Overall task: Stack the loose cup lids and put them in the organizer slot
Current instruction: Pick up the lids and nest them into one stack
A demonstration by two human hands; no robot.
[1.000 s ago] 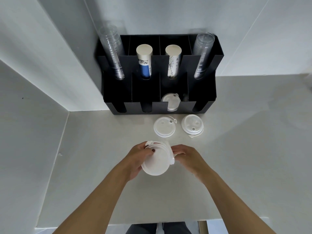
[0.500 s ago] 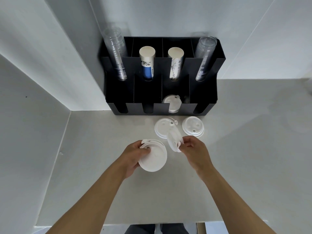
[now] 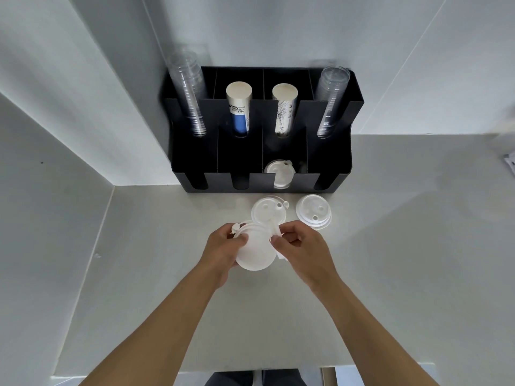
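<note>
Nearest the camera, both forearms reached forward over the pale table. The left hand was closed around the left edge of a small stack of white lids, held with the flat underside turned up toward the camera. The right hand was pinched on one more lid, which stood nearly on edge against the right rim of the stack, so that it seemed to be in the middle of being nested on. How many lids the stack held could not be told.

Just beyond the hands, two groups of loose lids lay flat on the table: one lid touching or just past the fingertips, straight ahead, and a short pile of lids a little to its right. Both lay on the right hand's side, so that hand looked the nearer one to gather them while the left kept the stack.

Farther back stood the black organizer against the wall. Its third front slot from the left already held a lid, standing on edge. That slot lay straight ahead of the stack, beyond the loose lids, so the stack would probably need turning on edge, its axis pointing front to back, to slide in. Behind rose clear cup stacks and paper cup stacks.
</note>
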